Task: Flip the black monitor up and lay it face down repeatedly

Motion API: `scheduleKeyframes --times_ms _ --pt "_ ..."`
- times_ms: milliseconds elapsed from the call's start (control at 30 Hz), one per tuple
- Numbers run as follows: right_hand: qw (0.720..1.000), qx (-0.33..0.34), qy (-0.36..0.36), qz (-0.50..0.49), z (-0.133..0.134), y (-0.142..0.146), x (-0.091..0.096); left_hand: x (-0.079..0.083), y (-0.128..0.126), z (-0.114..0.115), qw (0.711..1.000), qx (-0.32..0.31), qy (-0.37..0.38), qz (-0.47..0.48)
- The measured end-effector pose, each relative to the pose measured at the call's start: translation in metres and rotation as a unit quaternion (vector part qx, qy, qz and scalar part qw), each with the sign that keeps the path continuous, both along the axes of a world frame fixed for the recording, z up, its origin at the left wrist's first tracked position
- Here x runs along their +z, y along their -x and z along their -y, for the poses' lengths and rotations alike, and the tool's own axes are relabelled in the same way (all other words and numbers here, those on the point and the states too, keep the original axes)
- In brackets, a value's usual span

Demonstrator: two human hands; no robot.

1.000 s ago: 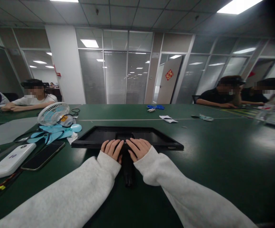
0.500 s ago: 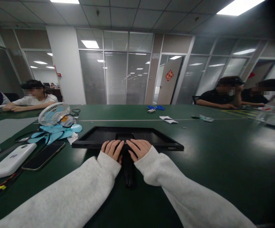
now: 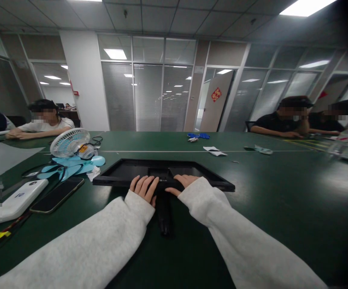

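A black LG monitor (image 3: 129, 171) is tipped back in front of me, its screen facing up and its near bezel toward me. Under that bezel a dark stand (image 3: 163, 218) reaches toward me. My left hand (image 3: 145, 188) is closed on the near bezel, left of the logo, fingers over the top and thumb lower down. On the other side of the logo, my right hand (image 3: 186, 182) grips the same bezel, its thumb along the front edge and its fingers over the top. The monitor's underside is hidden.
To the left are a white fan (image 3: 70, 143), light-blue fan blades (image 3: 71, 166), a phone (image 3: 58, 194) and a white device (image 3: 19, 200). Folded paper (image 3: 214, 151) and blue gloves (image 3: 198, 136) lie farther back on the green table (image 3: 270, 208). Several people sit around it.
My right hand has slid right along the bezel, away from my left hand, uncovering the logo. My left hand stays on the bezel. The view has shifted slightly.
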State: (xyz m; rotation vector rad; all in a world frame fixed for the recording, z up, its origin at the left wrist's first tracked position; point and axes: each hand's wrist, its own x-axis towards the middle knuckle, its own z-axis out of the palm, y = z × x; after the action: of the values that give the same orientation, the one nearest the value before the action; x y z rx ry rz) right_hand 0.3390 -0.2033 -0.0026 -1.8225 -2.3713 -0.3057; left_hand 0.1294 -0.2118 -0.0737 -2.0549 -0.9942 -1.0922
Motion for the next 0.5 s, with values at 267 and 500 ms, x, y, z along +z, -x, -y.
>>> scheduleKeyframes --times_ms 267,500 --pt "0.999 -0.027 0.015 -0.021 -0.019 -0.014 0.0 0.006 0.0 0.005 0.999 0.019 0.036 -0.033" --pt "0.993 -0.102 0.041 -0.041 -0.058 -0.056 -0.002 -0.014 0.007 -0.013 0.997 -0.001 0.06 -0.052"
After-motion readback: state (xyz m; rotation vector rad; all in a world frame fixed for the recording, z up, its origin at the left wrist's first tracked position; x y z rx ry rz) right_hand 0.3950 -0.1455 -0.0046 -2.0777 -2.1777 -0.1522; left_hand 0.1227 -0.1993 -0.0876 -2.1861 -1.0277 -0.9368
